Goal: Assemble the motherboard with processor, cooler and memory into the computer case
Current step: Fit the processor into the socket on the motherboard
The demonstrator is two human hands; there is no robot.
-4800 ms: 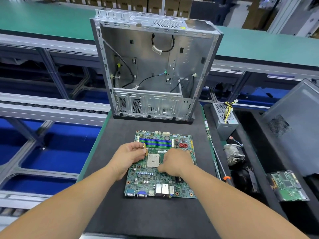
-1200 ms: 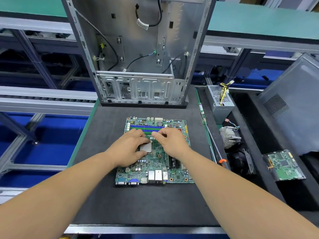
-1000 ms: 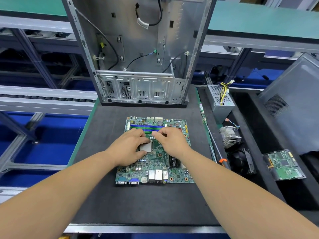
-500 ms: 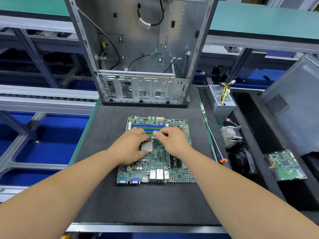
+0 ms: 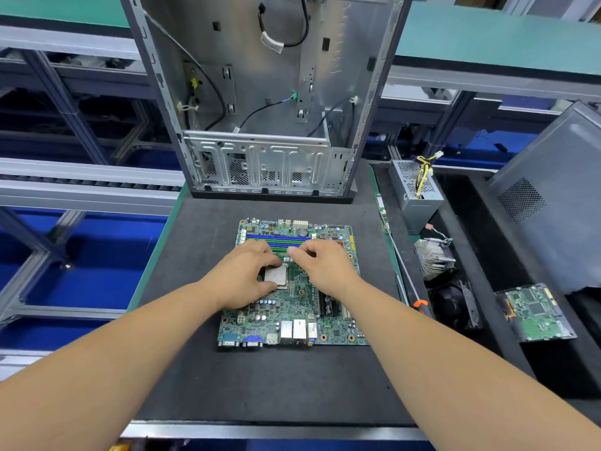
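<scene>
A green motherboard (image 5: 325,323) lies flat on the black mat, its ports toward me. The silver processor (image 5: 276,275) sits on the socket at the board's middle. My left hand (image 5: 242,278) holds the processor, fingertips on its far edge and thumb at its near edge. My right hand (image 5: 325,265) has curled fingers that pinch a small part, seemingly the socket lever, at the socket's far right corner. The open metal computer case (image 5: 260,157) stands upright behind the board. A finned cooler (image 5: 432,258) lies in the tray to the right. Blue and green memory slots (image 5: 279,237) run along the board's far edge.
On the right are a grey power supply (image 5: 414,190), a black fan (image 5: 455,307), a hard drive (image 5: 533,314) and a dark side panel (image 5: 553,196). A screwdriver with an orange collar (image 5: 419,302) lies along the mat's right edge. Conveyor rails run on the left.
The processor, held above the bare socket 4.8 s ago, now sits on it. Over the last second both hands have stayed almost still at the socket.
</scene>
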